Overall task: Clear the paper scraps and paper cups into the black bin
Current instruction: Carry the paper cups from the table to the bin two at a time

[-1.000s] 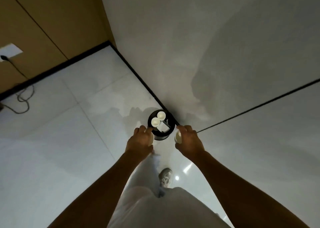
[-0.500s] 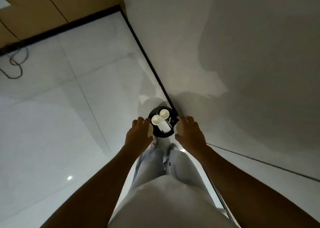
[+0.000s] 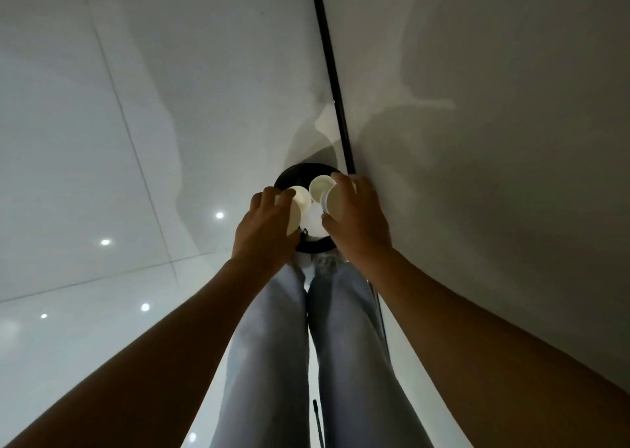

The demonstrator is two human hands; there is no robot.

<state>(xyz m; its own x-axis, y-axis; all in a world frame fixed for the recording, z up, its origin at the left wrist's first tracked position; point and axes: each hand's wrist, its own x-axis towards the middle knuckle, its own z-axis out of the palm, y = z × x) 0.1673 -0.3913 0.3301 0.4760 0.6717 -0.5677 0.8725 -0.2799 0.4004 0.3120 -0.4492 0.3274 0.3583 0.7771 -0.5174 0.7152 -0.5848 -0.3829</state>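
Glossy pale floor tiles [image 3: 102, 140] meet a grey wall [image 3: 494, 106] at right. Left hand [image 3: 266, 229] curls round a paper cup [image 3: 294, 216]. Black bin [image 3: 300, 173] beneath holds two cups [image 3: 320, 185] and paper. Right hand [image 3: 358, 219] clasps another cup [image 3: 332, 202] over its rim.

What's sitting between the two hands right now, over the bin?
In the head view, between the left hand and right hand lies the black bin opening, with two paper cups and a pale paper scrap inside.
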